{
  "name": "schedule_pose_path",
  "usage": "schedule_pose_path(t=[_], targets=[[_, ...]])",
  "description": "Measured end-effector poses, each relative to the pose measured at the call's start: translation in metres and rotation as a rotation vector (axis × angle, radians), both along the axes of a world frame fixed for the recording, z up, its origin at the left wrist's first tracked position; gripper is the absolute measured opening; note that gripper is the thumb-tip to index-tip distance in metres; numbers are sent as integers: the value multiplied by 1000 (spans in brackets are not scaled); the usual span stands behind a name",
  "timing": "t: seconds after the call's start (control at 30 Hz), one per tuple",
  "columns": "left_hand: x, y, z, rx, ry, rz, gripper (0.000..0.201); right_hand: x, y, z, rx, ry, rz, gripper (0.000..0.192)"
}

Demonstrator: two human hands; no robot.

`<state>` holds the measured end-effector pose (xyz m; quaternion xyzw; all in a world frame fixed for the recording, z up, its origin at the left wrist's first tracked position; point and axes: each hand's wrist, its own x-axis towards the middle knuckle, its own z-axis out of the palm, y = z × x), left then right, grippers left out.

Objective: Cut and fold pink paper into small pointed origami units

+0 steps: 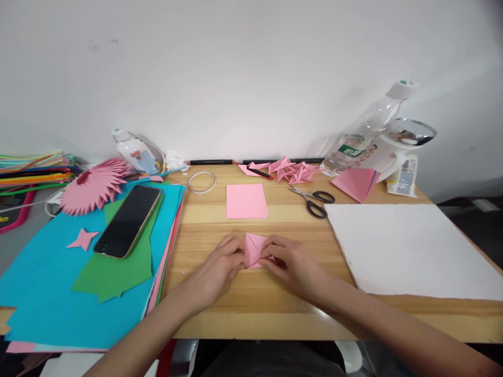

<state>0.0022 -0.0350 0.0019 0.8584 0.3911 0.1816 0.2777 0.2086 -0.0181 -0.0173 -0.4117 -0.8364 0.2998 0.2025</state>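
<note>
Between my two hands is a small folded piece of pink paper, with crease lines running across its face, close above or on the wooden table. My left hand pinches its left edge with thumb and fingers. On the other side, my right hand grips the right edge, its fingers covering part of the paper. Just beyond them lies a flat stack of square pink paper. To the right of that stack rest black-handled scissors, blades toward the back left.
At left, a black phone and pink paper star lie on green and blue sheets. Several folded pink pieces, a tape roll and a clear bottle stand along the back. A white board lies right.
</note>
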Motion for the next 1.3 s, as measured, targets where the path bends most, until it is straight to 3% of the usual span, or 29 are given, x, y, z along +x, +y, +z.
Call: schedule_pose_path(t=[0.17,0.37,0.5,0.9,1.3], targets=[[13,-14,0,-13,116,221,17,-2,1,3,8,-48,-22,9],[22,-22,-17,10,39,459,12,-1,5,1,23,-101,-32,5],[25,-23,-17,21,47,556,14,1,9,-1,-1,-92,-64,8],[29,-28,-14,51,146,634,18,0,10,-2,15,-70,-66,9],[28,-25,-10,59,238,592,22,-1,12,2,-6,-96,-61,12]])
